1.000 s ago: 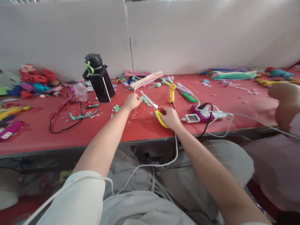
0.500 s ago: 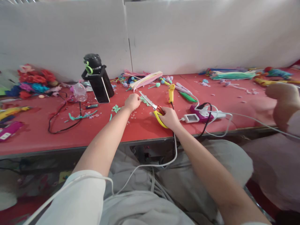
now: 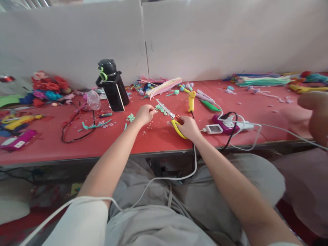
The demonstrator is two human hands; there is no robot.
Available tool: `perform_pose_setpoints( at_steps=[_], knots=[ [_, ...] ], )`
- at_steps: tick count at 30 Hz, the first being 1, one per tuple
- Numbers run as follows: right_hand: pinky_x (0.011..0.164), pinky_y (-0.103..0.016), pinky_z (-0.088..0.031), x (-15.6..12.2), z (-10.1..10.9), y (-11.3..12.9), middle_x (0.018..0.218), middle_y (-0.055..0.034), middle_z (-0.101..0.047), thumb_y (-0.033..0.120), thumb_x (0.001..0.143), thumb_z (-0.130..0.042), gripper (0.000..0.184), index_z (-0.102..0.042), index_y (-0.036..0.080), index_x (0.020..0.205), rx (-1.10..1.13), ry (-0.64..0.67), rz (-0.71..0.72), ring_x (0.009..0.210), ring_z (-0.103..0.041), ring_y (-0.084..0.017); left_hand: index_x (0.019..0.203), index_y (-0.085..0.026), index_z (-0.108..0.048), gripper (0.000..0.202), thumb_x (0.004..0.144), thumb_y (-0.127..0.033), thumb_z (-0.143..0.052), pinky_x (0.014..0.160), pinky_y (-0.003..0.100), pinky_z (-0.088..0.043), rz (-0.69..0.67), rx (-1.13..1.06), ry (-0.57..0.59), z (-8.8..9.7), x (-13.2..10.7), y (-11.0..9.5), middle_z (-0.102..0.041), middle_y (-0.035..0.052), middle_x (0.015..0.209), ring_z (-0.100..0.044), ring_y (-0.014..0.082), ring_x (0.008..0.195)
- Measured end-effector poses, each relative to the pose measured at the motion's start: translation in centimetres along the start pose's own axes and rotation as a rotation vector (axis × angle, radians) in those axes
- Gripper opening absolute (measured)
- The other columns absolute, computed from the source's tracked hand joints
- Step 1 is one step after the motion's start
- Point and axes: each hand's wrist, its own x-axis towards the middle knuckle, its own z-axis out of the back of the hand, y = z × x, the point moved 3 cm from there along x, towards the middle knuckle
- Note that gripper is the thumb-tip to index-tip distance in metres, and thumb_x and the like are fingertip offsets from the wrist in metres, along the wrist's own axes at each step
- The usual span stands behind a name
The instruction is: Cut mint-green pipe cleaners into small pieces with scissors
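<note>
My right hand (image 3: 188,127) grips yellow-handled scissors (image 3: 178,129), their blades pointing up and left over the red tabletop (image 3: 151,145). Just left of the blade tips, my left hand (image 3: 146,114) is closed in a pinch. Whatever sits between its fingertips is too small to make out. Mint-green cut pieces (image 3: 161,109) lie between the left fingers and the blades. Another small heap of green bits (image 3: 130,118) is on the left hand's far side, by the wrist. Tiny pale crumbs are scattered under the left hand.
A black bottle holder (image 3: 115,92) stands at back left. Pink and cream pipe cleaners (image 3: 165,87) lie behind my hands. A yellow glue gun (image 3: 191,101) stands right of the scissors. A purple power strip (image 3: 225,124) trails cables. At far right is another person's arm (image 3: 314,112).
The view has turned slightly left, so the table things sit further right. My left hand has drawn back a little from the green pieces, its fingertips now visible in a pinch.
</note>
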Motion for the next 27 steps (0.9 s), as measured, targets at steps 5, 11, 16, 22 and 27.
perform_pose_setpoints(
  at_steps=[5,11,16,22,27],
  knots=[
    [0.054,-0.029,-0.025,0.4,0.3,0.3,0.057,0.0040,-0.039,0.075,0.072,-0.073,0.061,-0.039,0.025,0.063,0.032,-0.015,-0.007,0.058,-0.032,-0.012,0.089,-0.016,-0.071,0.008,0.095,-0.018,-0.066,0.083,0.033,-0.051,-0.076,-0.154,-0.044,0.7,-5.0,-2.0,-0.076,0.0083,0.092,-0.068,0.0194,0.085],
    [0.056,-0.028,-0.031,-0.1,-0.2,1.2,0.061,0.0017,-0.048,0.075,0.073,-0.072,0.058,-0.049,0.022,0.068,0.191,0.164,0.128,0.062,-0.041,-0.014,0.087,-0.017,-0.067,0.010,0.096,-0.017,-0.064,0.084,0.035,-0.053,-0.161,-0.145,-0.072,-0.9,-9.9,-3.9,-0.073,0.0091,0.093,-0.068,0.0222,0.089],
    [0.055,-0.028,-0.036,-0.8,-1.1,1.9,0.063,0.0006,-0.054,0.069,0.074,-0.075,0.054,-0.051,0.021,0.069,0.319,0.283,0.164,0.062,-0.049,-0.015,0.092,-0.017,-0.067,0.008,0.096,-0.014,-0.061,0.086,0.036,-0.054,-0.115,-0.130,-0.111,-1.6,-11.3,-3.9,-0.074,0.0114,0.100,-0.069,0.0245,0.095],
    [0.061,-0.032,-0.052,-1.0,-1.7,1.9,0.068,-0.0052,-0.069,0.058,0.069,-0.083,0.045,-0.058,0.021,0.068,0.413,0.383,0.116,0.069,-0.070,-0.025,0.092,-0.017,-0.068,0.008,0.096,-0.014,-0.061,0.090,0.036,-0.055,-0.073,-0.169,-0.112,-1.6,-11.7,-3.4,-0.074,0.0110,0.101,-0.070,0.0243,0.098],
    [0.061,-0.032,-0.054,-1.2,-2.0,1.8,0.070,-0.0053,-0.073,0.052,0.072,-0.080,0.037,-0.061,0.020,0.070,0.430,0.393,0.143,0.068,-0.070,-0.025,0.092,-0.017,-0.068,0.009,0.097,-0.016,-0.061,0.091,0.037,-0.055,-0.069,-0.162,-0.107,-1.7,-11.9,-3.0,-0.073,0.0100,0.100,-0.069,0.0239,0.097]
  ],
)
